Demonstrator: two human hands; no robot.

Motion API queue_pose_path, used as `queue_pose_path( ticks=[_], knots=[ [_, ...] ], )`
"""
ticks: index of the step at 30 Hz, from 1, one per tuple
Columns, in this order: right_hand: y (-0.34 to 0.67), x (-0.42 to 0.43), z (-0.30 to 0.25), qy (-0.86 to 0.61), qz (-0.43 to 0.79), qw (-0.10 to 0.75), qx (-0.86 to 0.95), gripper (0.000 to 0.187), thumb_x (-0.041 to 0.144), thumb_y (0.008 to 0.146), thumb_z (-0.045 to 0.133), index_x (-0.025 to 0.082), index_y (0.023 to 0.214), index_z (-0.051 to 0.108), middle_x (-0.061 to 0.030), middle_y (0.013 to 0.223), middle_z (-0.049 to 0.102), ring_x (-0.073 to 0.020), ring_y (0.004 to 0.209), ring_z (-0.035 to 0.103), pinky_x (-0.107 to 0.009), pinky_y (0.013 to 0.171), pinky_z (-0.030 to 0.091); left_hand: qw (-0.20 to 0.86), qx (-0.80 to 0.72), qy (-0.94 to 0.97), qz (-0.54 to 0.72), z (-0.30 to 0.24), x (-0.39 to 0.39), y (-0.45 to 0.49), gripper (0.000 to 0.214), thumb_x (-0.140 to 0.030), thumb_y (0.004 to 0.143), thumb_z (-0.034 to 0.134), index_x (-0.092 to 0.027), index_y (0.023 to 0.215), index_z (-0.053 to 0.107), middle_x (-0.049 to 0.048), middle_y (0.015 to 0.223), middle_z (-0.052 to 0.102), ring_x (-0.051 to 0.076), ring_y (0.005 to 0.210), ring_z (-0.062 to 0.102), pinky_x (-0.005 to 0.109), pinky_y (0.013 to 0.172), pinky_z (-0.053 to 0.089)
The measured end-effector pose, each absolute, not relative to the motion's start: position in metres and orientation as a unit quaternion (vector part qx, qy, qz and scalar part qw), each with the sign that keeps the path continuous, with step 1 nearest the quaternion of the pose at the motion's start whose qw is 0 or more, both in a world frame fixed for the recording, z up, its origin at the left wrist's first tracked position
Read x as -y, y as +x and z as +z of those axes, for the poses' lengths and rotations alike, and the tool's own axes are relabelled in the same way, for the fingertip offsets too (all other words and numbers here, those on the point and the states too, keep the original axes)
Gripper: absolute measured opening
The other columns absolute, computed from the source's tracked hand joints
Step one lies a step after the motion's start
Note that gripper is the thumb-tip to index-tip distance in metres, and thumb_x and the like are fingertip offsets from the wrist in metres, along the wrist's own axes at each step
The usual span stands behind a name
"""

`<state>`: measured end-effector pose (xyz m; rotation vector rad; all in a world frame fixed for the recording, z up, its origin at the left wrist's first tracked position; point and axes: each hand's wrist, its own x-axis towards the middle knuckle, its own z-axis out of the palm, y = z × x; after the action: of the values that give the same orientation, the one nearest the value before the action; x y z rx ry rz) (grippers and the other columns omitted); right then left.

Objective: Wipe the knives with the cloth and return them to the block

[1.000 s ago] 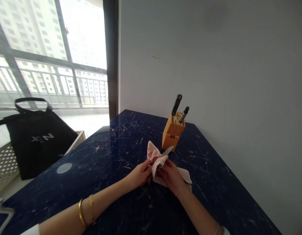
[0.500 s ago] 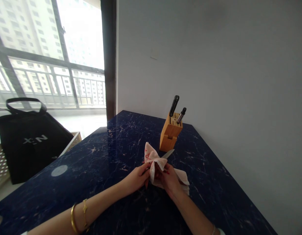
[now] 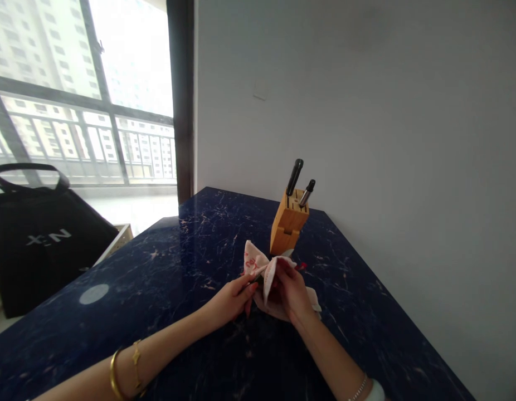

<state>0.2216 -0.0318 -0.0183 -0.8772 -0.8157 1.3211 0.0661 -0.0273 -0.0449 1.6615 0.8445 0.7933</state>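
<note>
A knife (image 3: pixel 288 253) points away to the upper right, its blade tip showing past a pink-and-white cloth (image 3: pixel 253 257) with red marks. My left hand (image 3: pixel 233 298) is closed at the knife's handle end; the handle is mostly hidden by fingers and cloth. Folded cloth lies around the blade, and my right hand (image 3: pixel 293 289) pinches it there. Part of the cloth hangs below and to the right of my right hand. Just beyond the blade tip stands a wooden knife block (image 3: pixel 288 223), holding a black-handled knife (image 3: pixel 295 177) and a tool with a metal-and-black handle (image 3: pixel 307 193).
The dark blue marbled table (image 3: pixel 166 284) runs up to a grey wall (image 3: pixel 366 122). A round pale spot (image 3: pixel 94 293) shows on its left side. Beyond the left edge, a black bag (image 3: pixel 44 239) sits by a pale perforated basket (image 3: pixel 120 238) near the window.
My right hand has moved up along the blade with the cloth, so less of the blade shows. The left hand keeps its hold. The view has shifted slightly.
</note>
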Motion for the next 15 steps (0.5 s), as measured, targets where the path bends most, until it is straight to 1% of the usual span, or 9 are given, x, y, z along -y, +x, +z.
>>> queue_pose_path(
  ticks=[2, 4, 7, 12, 15],
  knots=[
    [0.22, 0.031, -0.018, -0.37, 0.597, 0.611, 0.366, 0.023, 0.034, 0.06, 0.071, 0.015, 0.068, 0.061, 0.0042, 0.048, 0.054, -0.0073, 0.041, 0.043, -0.021, 0.044, 0.036, 0.534, -0.354, 0.692, 0.334, -0.046, 0.027, 0.066, 0.043, -0.046, 0.086, 0.036, -0.014, 0.112, 0.048, -0.0058, 0.047, 0.051, 0.004, 0.029, 0.031, 0.015, 0.031, 0.022],
    [0.217, 0.034, -0.021, -0.372, 0.61, 0.593, 0.372, 0.023, 0.032, 0.058, 0.073, 0.014, 0.065, 0.061, 0.0026, 0.049, 0.055, -0.0082, 0.044, 0.046, -0.021, 0.045, 0.037, 0.535, -0.35, 0.691, 0.338, -0.047, 0.027, 0.065, 0.044, -0.045, 0.086, 0.036, -0.014, 0.115, 0.046, -0.0061, 0.047, 0.051, 0.004, 0.029, 0.031, 0.015, 0.031, 0.022],
    [0.211, 0.038, -0.025, -0.385, 0.611, 0.583, 0.372, 0.023, 0.032, 0.058, 0.073, 0.013, 0.067, 0.061, 0.0013, 0.052, 0.057, -0.0092, 0.046, 0.048, -0.022, 0.047, 0.038, 0.533, -0.343, 0.693, 0.344, -0.048, 0.027, 0.063, 0.046, -0.044, 0.086, 0.036, -0.014, 0.12, 0.042, -0.0066, 0.046, 0.05, 0.004, 0.029, 0.032, 0.014, 0.031, 0.021],
    [0.213, 0.037, -0.023, -0.403, 0.579, 0.622, 0.34, 0.025, 0.036, 0.059, 0.072, 0.015, 0.062, 0.059, 0.0036, 0.047, 0.053, -0.0088, 0.042, 0.045, -0.021, 0.044, 0.036, 0.534, -0.338, 0.695, 0.345, -0.046, 0.028, 0.065, 0.046, -0.045, 0.086, 0.036, -0.014, 0.119, 0.044, -0.0065, 0.047, 0.05, 0.003, 0.029, 0.031, 0.014, 0.031, 0.022],
    [0.217, 0.035, -0.02, -0.399, 0.571, 0.634, 0.335, 0.024, 0.036, 0.058, 0.072, 0.016, 0.065, 0.06, 0.0042, 0.048, 0.054, -0.0083, 0.041, 0.044, -0.021, 0.043, 0.036, 0.541, -0.338, 0.691, 0.341, -0.047, 0.028, 0.066, 0.046, -0.046, 0.086, 0.035, -0.014, 0.119, 0.044, -0.0066, 0.046, 0.05, 0.003, 0.028, 0.029, 0.014, 0.03, 0.02]
  ],
)
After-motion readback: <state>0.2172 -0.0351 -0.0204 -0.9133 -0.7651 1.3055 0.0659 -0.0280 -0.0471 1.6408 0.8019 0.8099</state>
